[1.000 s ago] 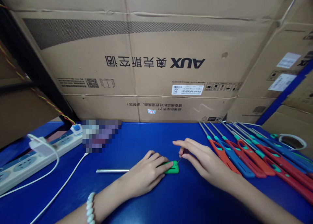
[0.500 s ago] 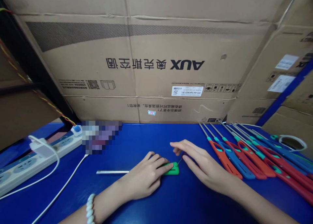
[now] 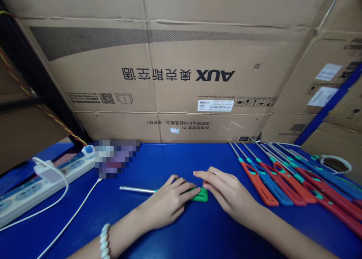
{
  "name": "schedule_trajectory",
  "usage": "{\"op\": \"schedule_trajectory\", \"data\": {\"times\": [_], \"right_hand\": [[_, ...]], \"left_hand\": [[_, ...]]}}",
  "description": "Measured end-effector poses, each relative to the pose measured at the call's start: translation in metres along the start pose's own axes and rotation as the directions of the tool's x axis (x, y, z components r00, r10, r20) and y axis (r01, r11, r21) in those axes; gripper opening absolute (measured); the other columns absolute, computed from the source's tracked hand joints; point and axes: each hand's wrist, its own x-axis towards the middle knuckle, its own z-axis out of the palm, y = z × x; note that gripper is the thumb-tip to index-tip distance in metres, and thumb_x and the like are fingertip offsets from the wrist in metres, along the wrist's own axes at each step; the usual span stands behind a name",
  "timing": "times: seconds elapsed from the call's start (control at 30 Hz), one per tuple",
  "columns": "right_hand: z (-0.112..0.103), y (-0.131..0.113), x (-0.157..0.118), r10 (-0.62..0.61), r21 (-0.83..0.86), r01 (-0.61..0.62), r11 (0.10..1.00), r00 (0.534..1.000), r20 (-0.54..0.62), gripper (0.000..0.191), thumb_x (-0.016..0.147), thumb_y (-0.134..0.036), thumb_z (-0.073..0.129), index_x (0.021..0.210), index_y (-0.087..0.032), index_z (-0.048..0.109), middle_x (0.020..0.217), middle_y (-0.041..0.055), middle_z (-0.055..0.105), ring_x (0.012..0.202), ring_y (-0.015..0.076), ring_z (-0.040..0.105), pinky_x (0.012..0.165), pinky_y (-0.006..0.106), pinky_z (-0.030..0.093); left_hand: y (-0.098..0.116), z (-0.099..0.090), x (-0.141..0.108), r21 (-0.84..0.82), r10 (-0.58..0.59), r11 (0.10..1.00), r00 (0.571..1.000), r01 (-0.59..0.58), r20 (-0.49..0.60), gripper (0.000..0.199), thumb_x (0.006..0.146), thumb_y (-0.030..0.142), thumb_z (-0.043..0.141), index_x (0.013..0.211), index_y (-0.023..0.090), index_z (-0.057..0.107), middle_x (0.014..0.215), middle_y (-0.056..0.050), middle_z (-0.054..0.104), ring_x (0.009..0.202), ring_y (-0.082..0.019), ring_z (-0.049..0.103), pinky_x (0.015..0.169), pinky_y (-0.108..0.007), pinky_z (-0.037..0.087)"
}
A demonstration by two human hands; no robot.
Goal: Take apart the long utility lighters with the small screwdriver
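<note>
A long-nosed gas lighter with a green handle [image 3: 200, 195] lies on the blue table, its metal tube pointing left. My left hand [image 3: 173, 202] is wrapped over the handle and presses it down, hiding its middle. Just past the handle's end, my right hand [image 3: 223, 189] has thumb and fingers drawn together in a pinch. The thin metal tool with a red part, seen in that pinch a moment earlier, is now hidden by the fingers.
Several long-nosed lighters, among them an orange lighter [image 3: 259, 185], lie side by side on the right. A white power strip [image 3: 45, 187] with cables runs along the left. A large cardboard panel [image 3: 175, 43] stands behind the blue table [image 3: 169, 157].
The lighter has turned slightly, its tube tip moving right and away from me. My right fingers have closed in on the handle's end, and the thin tool has gone out of sight.
</note>
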Motion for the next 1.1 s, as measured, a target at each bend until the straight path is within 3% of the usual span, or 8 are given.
{"op": "schedule_trajectory", "data": {"times": [0.23, 0.43, 0.63, 0.7, 0.77, 0.9, 1.0, 1.1], "right_hand": [[0.004, 0.014, -0.002, 0.026, -0.079, -0.039, 0.996, 0.987, -0.160, 0.021, 0.098, -0.021, 0.037, 0.106, -0.017, 0.056, 0.091, 0.0084, 0.065, 0.077, 0.0186, 0.065, 0.068, 0.030, 0.054], [0.006, 0.020, -0.002, -0.048, -0.272, 0.008, 0.962, 0.989, -0.139, 0.020, 0.096, -0.013, 0.037, 0.104, -0.015, 0.055, 0.086, 0.0084, 0.067, 0.074, 0.0204, 0.066, 0.067, 0.032, 0.052], [0.006, 0.022, -0.004, -0.042, -0.232, -0.002, 0.973, 0.982, -0.185, 0.024, 0.093, -0.008, 0.035, 0.108, -0.014, 0.053, 0.094, 0.0104, 0.069, 0.081, 0.0208, 0.067, 0.072, 0.032, 0.051], [0.005, 0.020, -0.003, -0.049, -0.198, 0.023, 0.980, 0.990, -0.129, 0.026, 0.092, -0.006, 0.033, 0.105, -0.015, 0.054, 0.090, 0.0095, 0.068, 0.080, 0.0205, 0.066, 0.070, 0.032, 0.051], [0.006, 0.019, -0.002, -0.012, -0.173, 0.013, 0.985, 1.000, 0.010, 0.024, 0.093, -0.009, 0.035, 0.101, -0.016, 0.057, 0.084, 0.0076, 0.066, 0.076, 0.0202, 0.065, 0.066, 0.031, 0.050], [0.016, 0.017, -0.004, 0.116, -0.219, -0.051, 0.974, 0.948, 0.297, 0.013, 0.091, -0.027, 0.054, 0.099, -0.017, 0.060, 0.086, 0.0052, 0.066, 0.076, 0.0207, 0.065, 0.065, 0.029, 0.047], [0.025, 0.016, -0.004, 0.185, -0.289, -0.072, 0.955, 0.904, 0.386, 0.021, 0.087, -0.037, 0.062, 0.091, -0.017, 0.061, 0.082, 0.0043, 0.067, 0.070, 0.0205, 0.065, 0.059, 0.027, 0.043], [0.027, 0.015, -0.001, 0.277, -0.366, -0.124, 0.922, 0.872, 0.403, 0.015, 0.086, -0.031, 0.062, 0.086, -0.017, 0.061, 0.078, 0.0041, 0.068, 0.066, 0.0202, 0.066, 0.055, 0.026, 0.039]], "left_hand": [[-0.004, 0.002, 0.000, 0.034, -0.015, 0.999, 0.999, 0.017, -0.039, 0.047, 0.092, 0.007, 0.039, 0.136, 0.022, 0.041, 0.129, -0.007, 0.055, 0.113, -0.024, 0.050, 0.098, -0.045, 0.032], [-0.016, 0.009, -0.001, 0.136, -0.102, 0.984, 0.989, 0.117, -0.111, 0.040, 0.097, 0.011, 0.038, 0.134, 0.022, 0.045, 0.131, -0.009, 0.054, 0.119, -0.026, 0.047, 0.099, -0.048, 0.034], [-0.018, 0.010, -0.001, 0.181, -0.183, 0.963, 0.977, 0.201, -0.112, 0.048, 0.093, 0.008, 0.041, 0.139, 0.023, 0.040, 0.139, -0.013, 0.046, 0.125, -0.030, 0.044, 0.099, -0.050, 0.038], [-0.019, 0.012, -0.001, 0.182, -0.203, 0.958, 0.973, 0.220, -0.108, 0.051, 0.092, 0.008, 0.042, 0.141, 0.022, 0.037, 0.143, -0.013, 0.042, 0.128, -0.030, 0.041, 0.100, -0.051, 0.038], [-0.020, 0.016, -0.002, 0.173, -0.222, 0.955, 0.968, 0.240, -0.116, 0.052, 0.092, 0.010, 0.042, 0.143, 0.021, 0.034, 0.146, -0.013, 0.038, 0.131, -0.030, 0.038, 0.103, -0.050, 0.037], [-0.023, 0.022, -0.004, 0.157, -0.255, 0.947, 0.954, 0.279, -0.156, 0.052, 0.095, 0.016, 0.040, 0.145, 0.017, 0.027, 0.149, -0.013, 0.033, 0.135, -0.029, 0.032, 0.105, -0.048, 0.036], [-0.024, 0.024, -0.005, 0.157, -0.265, 0.944, 0.950, 0.290, -0.164, 0.052, 0.096, 0.019, 0.040, 0.146, 0.018, 0.026, 0.150, -0.012, 0.032, 0.135, -0.029, 0.032, 0.106, -0.049, 0.036], [-0.025, 0.024, -0.005, 0.155, -0.267, 0.944, 0.951, 0.290, -0.153, 0.051, 0.096, 0.020, 0.039, 0.146, 0.019, 0.026, 0.150, -0.011, 0.032, 0.135, -0.029, 0.032, 0.106, -0.049, 0.035]]}}
